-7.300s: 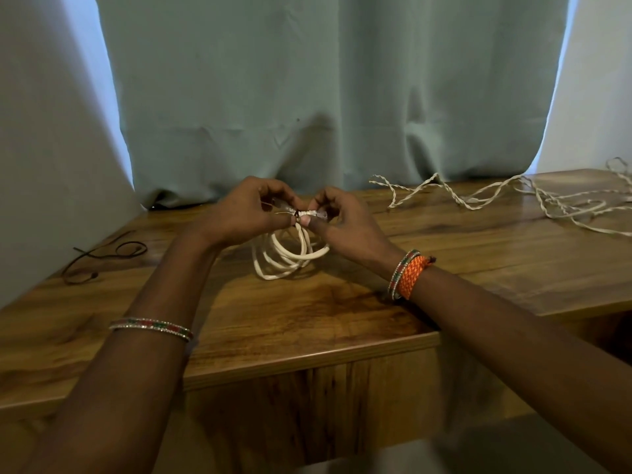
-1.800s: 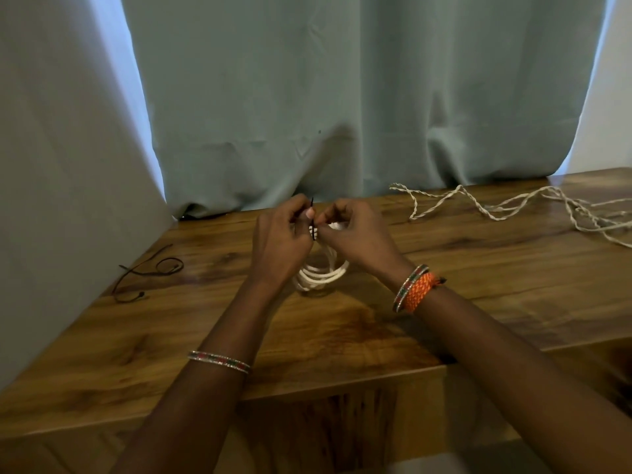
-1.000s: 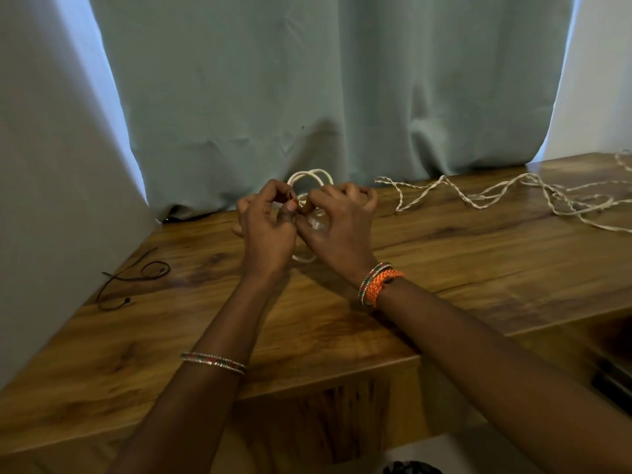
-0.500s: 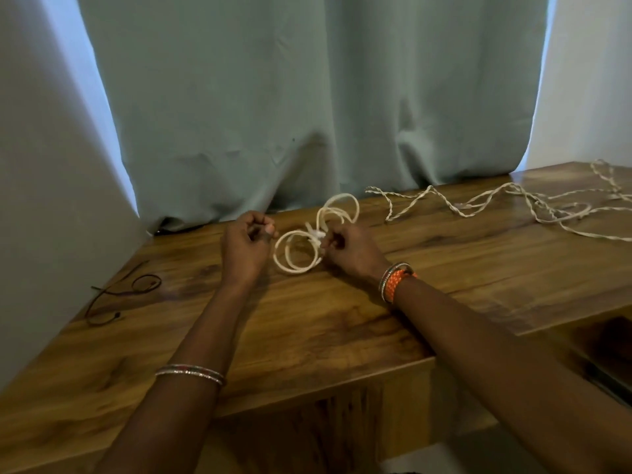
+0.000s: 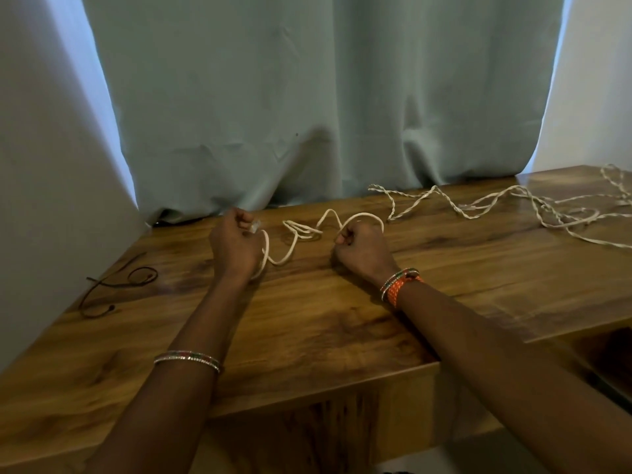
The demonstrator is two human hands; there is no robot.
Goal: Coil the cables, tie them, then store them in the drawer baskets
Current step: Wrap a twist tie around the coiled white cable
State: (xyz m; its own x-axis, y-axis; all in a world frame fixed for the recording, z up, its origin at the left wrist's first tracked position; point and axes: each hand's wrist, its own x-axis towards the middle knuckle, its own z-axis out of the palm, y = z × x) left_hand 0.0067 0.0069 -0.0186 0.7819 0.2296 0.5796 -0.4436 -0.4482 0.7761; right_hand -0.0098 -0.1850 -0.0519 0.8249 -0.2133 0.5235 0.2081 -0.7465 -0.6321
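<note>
Fingers of both my hands are curled round the white cable [image 5: 294, 246]: left hand [image 5: 236, 246] pinching its plug end, right hand [image 5: 362, 249] gripping a loop. It sags between them onto the tabletop [image 5: 307, 319], light, limp, springy; I'd grip it near the ends.

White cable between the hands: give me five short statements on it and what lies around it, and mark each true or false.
1. The white cable sits in a neat tied coil. False: it is stretched loose between the hands.
2. The left hand grips one end of it. True.
3. The right hand lies flat and open. False: its fingers are curled round the cable.
4. A thin dark cord lies on the table to the left. True.
5. A twisted pale cable lies uncoiled on the right. True.
</note>
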